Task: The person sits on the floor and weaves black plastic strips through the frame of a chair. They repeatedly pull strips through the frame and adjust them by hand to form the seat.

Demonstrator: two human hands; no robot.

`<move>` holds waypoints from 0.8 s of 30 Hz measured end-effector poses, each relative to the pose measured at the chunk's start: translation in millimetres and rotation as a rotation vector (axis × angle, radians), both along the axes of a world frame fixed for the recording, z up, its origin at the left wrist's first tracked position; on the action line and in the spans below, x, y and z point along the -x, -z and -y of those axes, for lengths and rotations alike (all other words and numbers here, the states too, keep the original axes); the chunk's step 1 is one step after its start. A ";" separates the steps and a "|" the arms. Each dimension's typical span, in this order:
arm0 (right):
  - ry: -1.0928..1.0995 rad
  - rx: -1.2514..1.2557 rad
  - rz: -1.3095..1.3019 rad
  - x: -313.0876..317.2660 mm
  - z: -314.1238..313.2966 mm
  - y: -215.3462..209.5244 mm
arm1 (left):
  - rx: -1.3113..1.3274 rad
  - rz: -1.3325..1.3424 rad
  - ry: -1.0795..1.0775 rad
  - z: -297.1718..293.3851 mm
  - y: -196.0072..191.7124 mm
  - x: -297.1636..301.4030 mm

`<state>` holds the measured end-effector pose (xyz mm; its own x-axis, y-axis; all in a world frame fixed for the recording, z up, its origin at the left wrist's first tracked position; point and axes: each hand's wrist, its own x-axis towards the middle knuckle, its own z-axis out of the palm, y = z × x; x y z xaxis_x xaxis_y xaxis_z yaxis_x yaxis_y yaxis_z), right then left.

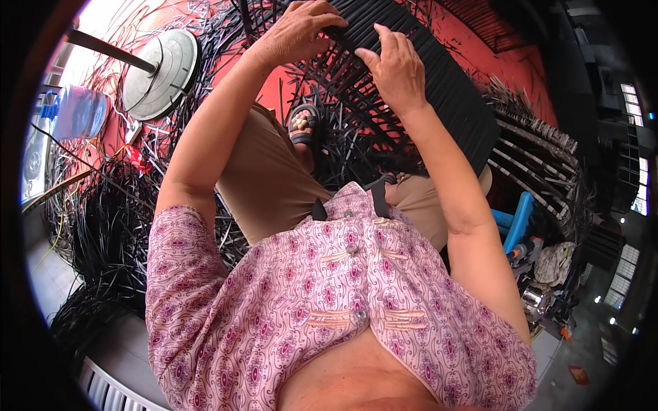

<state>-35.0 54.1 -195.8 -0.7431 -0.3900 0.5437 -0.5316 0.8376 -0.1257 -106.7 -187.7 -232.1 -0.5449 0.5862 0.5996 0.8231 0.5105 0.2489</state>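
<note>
From the head view, both hands are up on the black woven panel [439,82], which lies tilted over the person's knees above the red floor [521,68]. The left hand [295,34] rests on its upper edge, fingers [322,15] curled down onto the strips. The right hand [397,68] sits just beside it, fingers [373,58] pressed together on a strip. Loose black strips [103,226] pile at the left, near a round fan base [161,72] and a water bottle [79,113]. A sandalled foot [303,127] shows below the panel.

Head camera, steep downward fisheye, close over lap, single view.
</note>
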 end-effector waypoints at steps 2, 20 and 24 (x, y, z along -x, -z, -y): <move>0.060 -0.076 -0.015 -21.4 -5.7 8.5 | 0.030 -0.030 0.018 -11.1 -4.3 -12.0; 0.095 -0.347 -0.197 2.3 4.8 38.1 | 0.064 -0.247 0.104 -30.0 12.7 -6.9; 0.022 -0.335 -0.190 3.9 2.3 34.8 | 0.048 -0.157 0.136 -26.3 10.0 -2.0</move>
<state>-38.9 51.8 -230.6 -0.6515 -0.5544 0.5178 -0.5001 0.8271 0.2563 -104.7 -161.4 -242.0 -0.3607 0.6777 0.6408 0.9121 0.3999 0.0905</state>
